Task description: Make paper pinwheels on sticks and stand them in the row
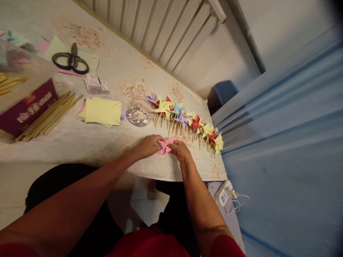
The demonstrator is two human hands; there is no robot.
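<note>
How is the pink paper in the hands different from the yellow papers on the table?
The pink paper is one piece, pinched between the left hand and the right hand; the yellow papers lie untouched in a pile. The pink paper looks bent up at its corners, while the yellow papers lie flat. The pink paper is near the front edge of the table; the yellow papers sit farther back. Both are coloured paper.

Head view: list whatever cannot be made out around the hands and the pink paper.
- pink paper: its folds, largely covered by the left hand and right hand.
- Each grip: fingertips too small to tell apart.
- red box: cut off by the left edge, print blurred.
- small white boxes: print too small to read.
- clear dish: shiny contents too small to name.
</note>
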